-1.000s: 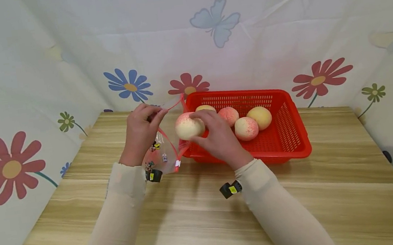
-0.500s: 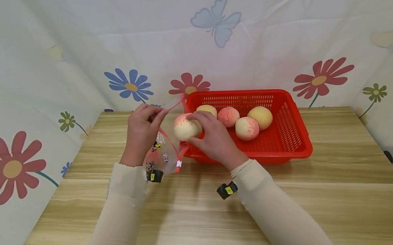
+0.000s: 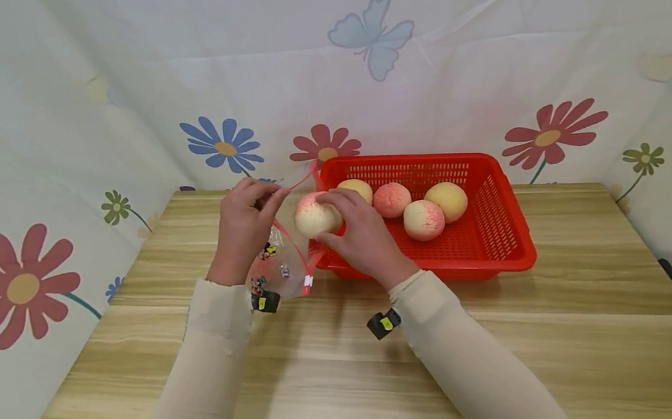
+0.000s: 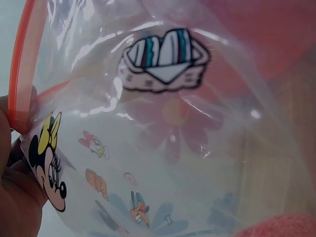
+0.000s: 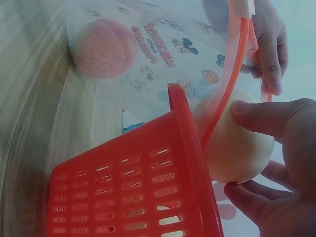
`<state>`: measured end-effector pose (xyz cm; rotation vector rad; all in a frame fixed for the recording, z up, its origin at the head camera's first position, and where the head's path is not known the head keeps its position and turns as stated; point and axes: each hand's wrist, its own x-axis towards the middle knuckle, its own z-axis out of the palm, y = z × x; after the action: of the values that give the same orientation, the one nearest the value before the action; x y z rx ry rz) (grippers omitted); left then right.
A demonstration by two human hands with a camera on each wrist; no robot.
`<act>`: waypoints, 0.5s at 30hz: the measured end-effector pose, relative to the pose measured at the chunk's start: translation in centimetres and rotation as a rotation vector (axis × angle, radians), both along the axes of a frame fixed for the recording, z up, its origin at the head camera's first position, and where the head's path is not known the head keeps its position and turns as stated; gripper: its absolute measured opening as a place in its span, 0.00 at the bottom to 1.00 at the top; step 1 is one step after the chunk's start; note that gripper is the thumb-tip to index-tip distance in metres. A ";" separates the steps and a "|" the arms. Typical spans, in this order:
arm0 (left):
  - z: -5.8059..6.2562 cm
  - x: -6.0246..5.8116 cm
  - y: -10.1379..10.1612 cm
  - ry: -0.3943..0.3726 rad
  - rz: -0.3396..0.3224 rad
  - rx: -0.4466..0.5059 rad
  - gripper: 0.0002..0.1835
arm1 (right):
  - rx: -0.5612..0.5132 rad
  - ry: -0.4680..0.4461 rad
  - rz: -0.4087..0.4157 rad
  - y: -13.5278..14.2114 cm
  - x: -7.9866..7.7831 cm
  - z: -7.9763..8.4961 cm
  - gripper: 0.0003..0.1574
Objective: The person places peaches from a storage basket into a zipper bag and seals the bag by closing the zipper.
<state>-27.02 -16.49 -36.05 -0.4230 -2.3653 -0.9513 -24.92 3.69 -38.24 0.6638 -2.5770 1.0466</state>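
Observation:
My left hand (image 3: pixel 245 221) pinches the red-edged rim of a clear zip bag (image 3: pixel 283 271) printed with cartoon figures. The bag's mouth gapes toward the right, and a white slider sits on its near edge. Inside the bag, a pink peach (image 5: pixel 104 48) shows through the plastic in the right wrist view. My right hand (image 3: pixel 370 233) grips a pale peach with a pink blush (image 3: pixel 314 215) between thumb and fingers. This peach is at the bag's mouth, partly behind the red zip strip in the right wrist view, by the basket's left rim.
A red slotted basket (image 3: pixel 492 264) stands right of the bag, with several peaches in it, among them a pink peach (image 3: pixel 391 200) and a yellow one (image 3: pixel 447 201). The wooden table (image 3: pixel 332 390) meets a flower-printed cloth (image 3: pixel 452 85) at the back.
My right hand has moved slightly left with the peach, bringing it closer to the bag's mouth. My left hand keeps hold of the bag's rim with hardly any movement.

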 end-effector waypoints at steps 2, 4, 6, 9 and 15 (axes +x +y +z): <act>0.0 0.0 0.0 -0.003 0.001 0.000 0.14 | 0.001 -0.005 -0.002 -0.1 0.0 0.1 0.35; 0.0 0.1 0.1 -0.006 0.002 0.001 0.13 | 0.005 -0.021 -0.003 -0.1 0.0 0.2 0.35; 0.0 0.1 0.1 -0.007 0.002 0.001 0.12 | 0.010 -0.045 -0.005 -0.1 0.0 0.2 0.36; 0.0 0.1 0.2 -0.008 0.001 0.006 0.11 | 0.024 -0.077 -0.015 -0.2 -0.1 0.4 0.38; 0.0 0.1 0.2 -0.005 0.000 0.008 0.10 | 0.048 -0.093 -0.028 -0.2 -0.2 0.5 0.42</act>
<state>-26.94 -16.26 -36.01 -0.4180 -2.3654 -0.9632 -25.17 3.50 -37.74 0.6028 -2.6906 1.0334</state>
